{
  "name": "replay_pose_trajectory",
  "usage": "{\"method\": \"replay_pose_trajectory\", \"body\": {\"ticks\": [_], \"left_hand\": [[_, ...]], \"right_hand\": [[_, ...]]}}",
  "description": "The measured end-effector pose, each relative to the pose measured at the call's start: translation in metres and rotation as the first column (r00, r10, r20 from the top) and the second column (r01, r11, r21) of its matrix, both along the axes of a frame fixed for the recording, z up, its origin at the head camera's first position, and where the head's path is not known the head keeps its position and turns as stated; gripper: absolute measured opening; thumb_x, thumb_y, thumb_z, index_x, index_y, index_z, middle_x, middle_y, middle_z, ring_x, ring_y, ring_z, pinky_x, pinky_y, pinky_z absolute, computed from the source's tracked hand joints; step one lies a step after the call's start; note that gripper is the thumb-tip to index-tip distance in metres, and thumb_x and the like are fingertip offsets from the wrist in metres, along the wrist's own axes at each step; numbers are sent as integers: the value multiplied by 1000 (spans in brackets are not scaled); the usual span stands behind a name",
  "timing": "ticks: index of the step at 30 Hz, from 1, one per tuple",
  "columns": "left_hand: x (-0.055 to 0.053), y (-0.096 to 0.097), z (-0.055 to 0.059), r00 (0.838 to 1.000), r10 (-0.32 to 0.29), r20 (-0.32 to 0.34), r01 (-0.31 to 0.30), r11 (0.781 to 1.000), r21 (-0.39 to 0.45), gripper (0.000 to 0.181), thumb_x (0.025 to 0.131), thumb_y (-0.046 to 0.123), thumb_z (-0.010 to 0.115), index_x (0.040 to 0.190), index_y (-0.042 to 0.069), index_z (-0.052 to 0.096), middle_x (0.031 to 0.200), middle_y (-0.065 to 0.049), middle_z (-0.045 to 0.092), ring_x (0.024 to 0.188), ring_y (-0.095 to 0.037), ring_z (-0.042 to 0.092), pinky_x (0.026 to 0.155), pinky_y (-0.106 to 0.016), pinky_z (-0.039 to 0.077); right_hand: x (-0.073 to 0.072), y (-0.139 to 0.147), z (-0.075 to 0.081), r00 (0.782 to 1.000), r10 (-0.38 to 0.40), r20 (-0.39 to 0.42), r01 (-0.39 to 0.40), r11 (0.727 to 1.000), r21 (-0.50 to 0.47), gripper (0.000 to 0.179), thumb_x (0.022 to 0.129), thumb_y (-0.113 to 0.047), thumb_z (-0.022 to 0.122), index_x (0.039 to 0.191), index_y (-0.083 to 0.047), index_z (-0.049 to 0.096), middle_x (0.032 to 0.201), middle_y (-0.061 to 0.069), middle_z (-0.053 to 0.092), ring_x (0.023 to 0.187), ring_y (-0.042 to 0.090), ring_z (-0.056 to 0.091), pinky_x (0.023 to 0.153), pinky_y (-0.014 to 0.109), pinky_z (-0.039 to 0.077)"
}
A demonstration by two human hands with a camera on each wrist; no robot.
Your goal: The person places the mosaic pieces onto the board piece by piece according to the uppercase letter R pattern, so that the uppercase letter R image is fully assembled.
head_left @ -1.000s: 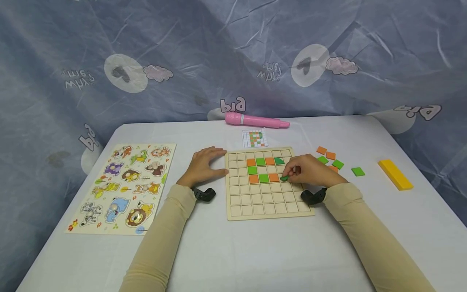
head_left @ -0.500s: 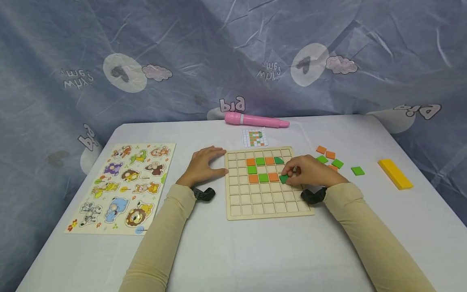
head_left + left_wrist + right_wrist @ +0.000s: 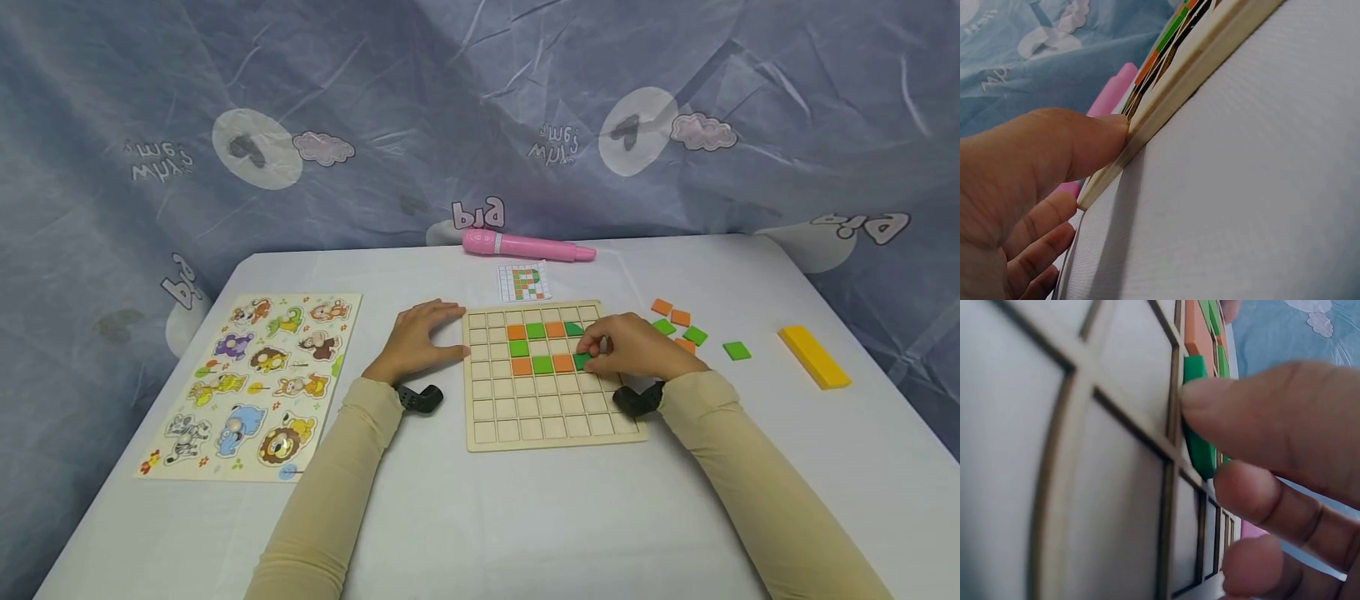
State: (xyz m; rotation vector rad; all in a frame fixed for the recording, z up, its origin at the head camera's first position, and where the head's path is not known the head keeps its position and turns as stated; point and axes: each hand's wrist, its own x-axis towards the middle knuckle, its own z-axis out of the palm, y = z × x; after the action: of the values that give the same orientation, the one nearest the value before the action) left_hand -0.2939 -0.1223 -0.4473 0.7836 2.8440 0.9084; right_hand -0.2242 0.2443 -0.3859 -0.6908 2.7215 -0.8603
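A wooden grid board lies on the table, with orange and light green square tiles in several of its cells. A dark green quarter-round tile sits at the right end of the top tile row. My right hand holds another dark green tile between thumb and fingers at the right end of the lower tile row, beside an orange tile. In the right wrist view, the thumb covers part of it. My left hand touches the board's left edge with extended fingers and thumb.
Loose orange and green tiles lie right of the board, some partly hidden by my right hand. Farther right is a yellow block. A pattern card and a pink pen lie behind the board; an animal puzzle lies left.
The dark green tile in my right hand has gone from tilted to flatter, shifting slightly away from me into line with the lower row. My left hand has stayed at the board's edge.
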Motion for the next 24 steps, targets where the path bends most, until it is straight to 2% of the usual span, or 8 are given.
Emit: {"method": "replay_pose_trajectory", "body": {"ticks": [17,24], "left_hand": [[-1,1,0,1000,-2,-14,2,1000,-8,76,89,46,81,156,15,60,163,-9,53,160,-31,35,129,-56,21],[-2,0,-3,1000,1,-8,-1,1000,-4,77,88,46,81,156,15,59,163,-9,53,160,-31,34,130,-56,20]], "right_hand": [[0,2,2,999,-5,32,5,1000,-2,10,94,-6,82,103,-6,81,85,-5,66,73,14,58,72,31,51],[3,17,0,996,-39,77,46,995,-88,19,95,-11,83,113,-4,80,87,-2,66,72,14,57,69,26,49]]}}
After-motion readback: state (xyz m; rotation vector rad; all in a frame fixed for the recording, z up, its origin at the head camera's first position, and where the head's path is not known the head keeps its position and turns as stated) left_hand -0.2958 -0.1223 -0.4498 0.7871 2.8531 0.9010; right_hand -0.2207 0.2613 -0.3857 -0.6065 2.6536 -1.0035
